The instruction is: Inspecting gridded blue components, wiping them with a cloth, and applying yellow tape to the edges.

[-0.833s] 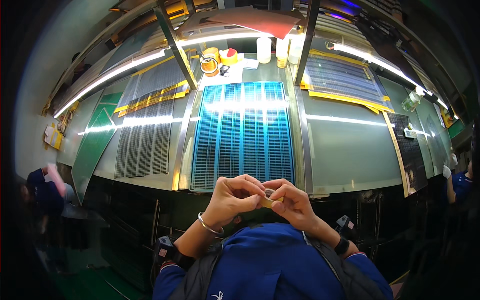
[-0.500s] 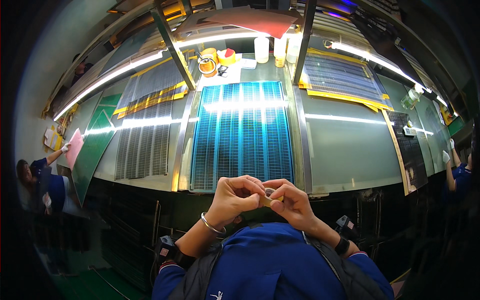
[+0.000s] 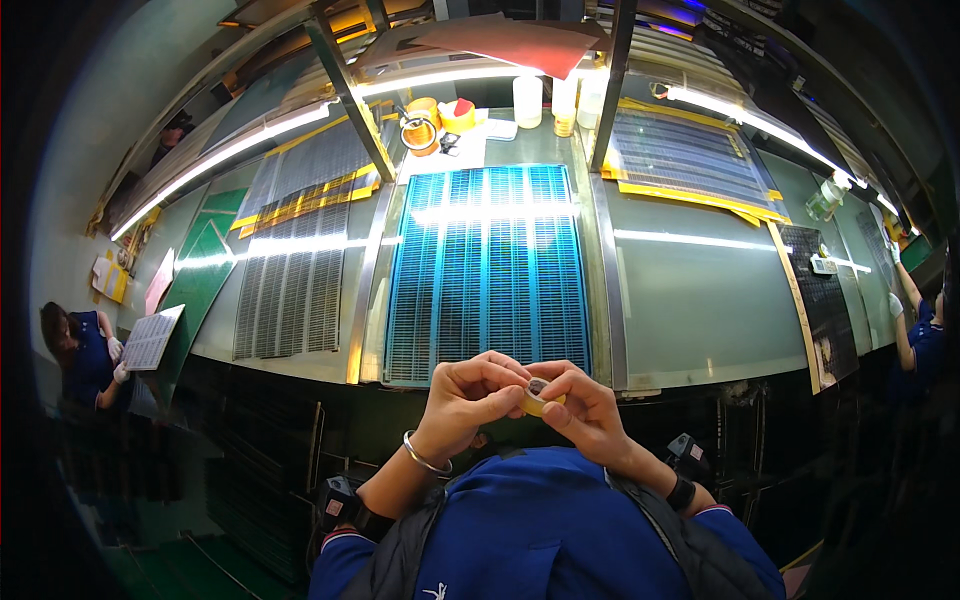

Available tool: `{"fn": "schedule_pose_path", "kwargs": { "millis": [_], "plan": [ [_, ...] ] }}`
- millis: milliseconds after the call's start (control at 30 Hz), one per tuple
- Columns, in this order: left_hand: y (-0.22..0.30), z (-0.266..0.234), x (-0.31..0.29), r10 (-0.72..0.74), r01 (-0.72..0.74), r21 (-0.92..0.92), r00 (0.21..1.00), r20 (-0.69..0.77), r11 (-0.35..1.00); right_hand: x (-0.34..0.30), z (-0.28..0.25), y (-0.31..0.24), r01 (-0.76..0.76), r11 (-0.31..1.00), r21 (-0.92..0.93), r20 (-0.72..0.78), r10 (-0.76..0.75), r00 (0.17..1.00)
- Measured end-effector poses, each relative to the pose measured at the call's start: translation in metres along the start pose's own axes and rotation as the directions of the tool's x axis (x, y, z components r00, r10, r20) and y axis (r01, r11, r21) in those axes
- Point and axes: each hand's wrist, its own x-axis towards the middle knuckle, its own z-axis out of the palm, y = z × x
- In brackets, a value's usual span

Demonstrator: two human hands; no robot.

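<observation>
Between my two hands is a small roll of yellowish tape [image 3: 537,402], held in front of my chest over the near edge of the table. My left hand [image 3: 475,393] pinches its left side with thumb and fingers. From the right, my right hand [image 3: 577,398] grips the roll, fingers curled over its top and side. Just beyond my hands lies a blue panel [image 3: 490,270] with a fine dark grid pattern, flat on the lit table. The fingers partly cover the roll.
Several tape rolls [image 3: 421,136] and bottles [image 3: 527,102] stand behind the panel. Gridded sheets [image 3: 292,280] lie left; yellow-edged sheets [image 3: 690,150] lie right. Metal posts [image 3: 614,85] rise beside the panel. Co-workers work at far left [image 3: 85,350] and far right [image 3: 922,330].
My fingers have shifted slightly on the tape roll, and more of it shows. At far left, the co-worker has let go of the pink sheet and now holds a pale gridded panel.
</observation>
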Motion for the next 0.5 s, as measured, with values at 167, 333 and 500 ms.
{"fn": "schedule_pose_path", "kwargs": {
  "millis": [167,333,500],
  "plan": [
    [-0.002,-0.002,0.0,0.029,-0.027,0.073,0.999,-0.021,0.997,0.001,0.003,0.0,0.021,1.0,-0.006,0.004,-0.021,1.0],
    [-0.002,0.008,-0.003,0.09,-0.095,-0.052,0.991,-0.094,0.994,0.002,0.003,0.0,0.057,0.998,-0.031,-0.063,-0.059,0.996],
    [-0.004,0.016,-0.005,0.263,-0.26,0.121,0.965,-0.008,0.958,0.004,0.0,0.001,0.202,0.917,-0.345,-0.137,-0.262,0.955]
  ]
}}
